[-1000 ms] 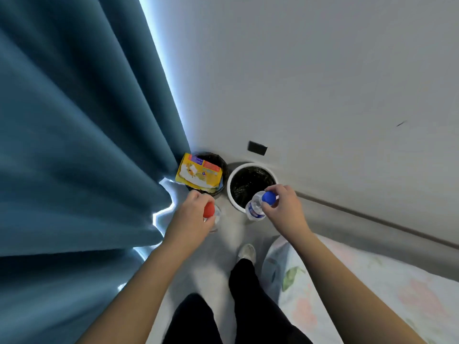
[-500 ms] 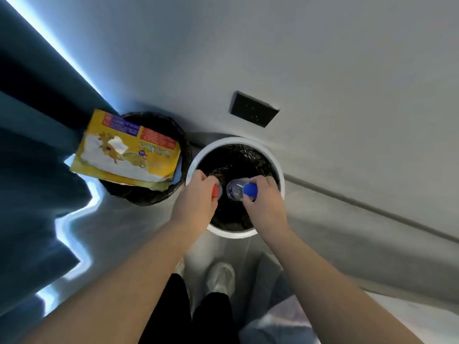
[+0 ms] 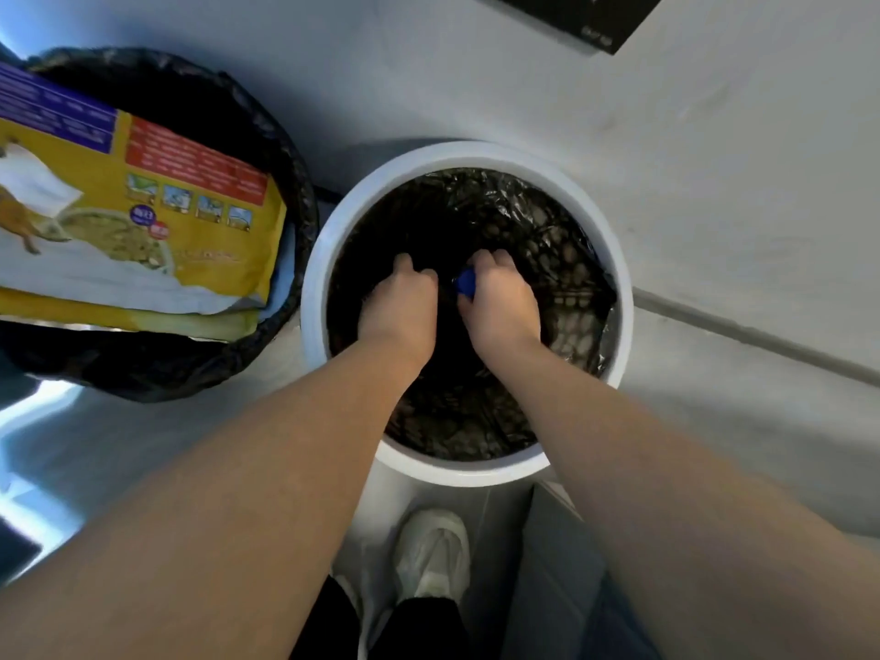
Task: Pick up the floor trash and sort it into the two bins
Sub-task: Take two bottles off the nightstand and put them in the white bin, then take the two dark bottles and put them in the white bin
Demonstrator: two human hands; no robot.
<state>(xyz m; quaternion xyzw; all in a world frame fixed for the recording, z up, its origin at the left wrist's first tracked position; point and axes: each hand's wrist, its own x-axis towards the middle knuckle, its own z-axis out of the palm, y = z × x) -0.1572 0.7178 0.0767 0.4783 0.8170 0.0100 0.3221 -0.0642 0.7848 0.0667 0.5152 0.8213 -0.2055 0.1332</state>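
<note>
Both of my hands reach down inside the white bin (image 3: 476, 153), which is lined with a black bag. My right hand (image 3: 502, 304) grips a plastic bottle, and only its blue cap (image 3: 465, 282) shows beside the knuckles. My left hand (image 3: 402, 304) is curled into a fist just left of it; the red-capped bottle it held is hidden under the hand. The two hands are nearly touching over the dark middle of the bin.
A black bin (image 3: 297, 192) stands to the left, touching the white one, with a yellow printed package (image 3: 143, 207) lying across its top. The wall with a dark socket plate (image 3: 571, 16) is right behind. My white shoe (image 3: 431, 554) stands below the bin.
I have leaned in much closer to the bins. Both hands went from the white bin's rim down into it, and the bottles are now mostly out of sight.
</note>
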